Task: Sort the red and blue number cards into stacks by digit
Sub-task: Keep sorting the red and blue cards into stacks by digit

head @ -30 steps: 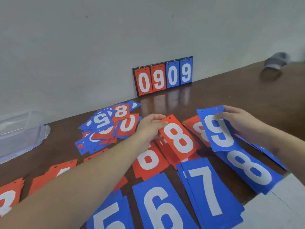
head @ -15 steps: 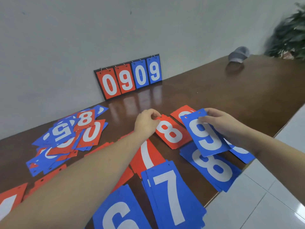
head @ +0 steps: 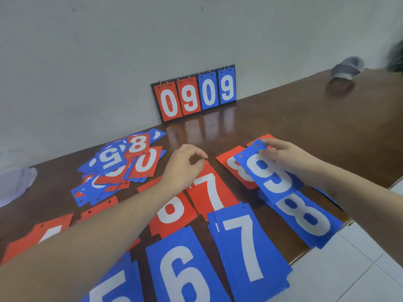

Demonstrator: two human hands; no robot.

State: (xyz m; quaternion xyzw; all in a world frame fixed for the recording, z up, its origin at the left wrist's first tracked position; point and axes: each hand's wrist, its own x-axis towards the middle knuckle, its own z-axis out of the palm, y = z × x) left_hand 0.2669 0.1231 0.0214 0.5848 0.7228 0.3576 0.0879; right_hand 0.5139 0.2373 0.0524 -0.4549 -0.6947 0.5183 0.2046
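1. Number cards, red and blue with white digits, lie spread over a dark brown wooden table [head: 283, 118] seen from above by a head-worn camera.
2. Right hand [head: 285, 158], at about 3 o'clock from the picture's middle, pinches the top edge of a blue 9 card [head: 267, 173], which is tilted and overlaps a red 8 card [head: 234, 165] beneath it.
3. Left hand [head: 183, 166], near the centre, has its fingers curled with thumb and forefinger close together, holding nothing, just above the top of a red 7 card [head: 210, 192].
4. Blue 8 stack [head: 305, 216] lies at 4 o'clock, touching the lower end of the blue 9 card.
5. Blue 7 stack [head: 248, 247] and a blue 6 card [head: 181, 273] lie toward 6 o'clock.
6. Unsorted pile [head: 117, 168] of mixed cards sits at 9 o'clock.
7. Scoreboard [head: 195, 94] reading 0909 leans against the wall at 12 o'clock.
8. Grey cap [head: 346, 67] rests at 2 o'clock.
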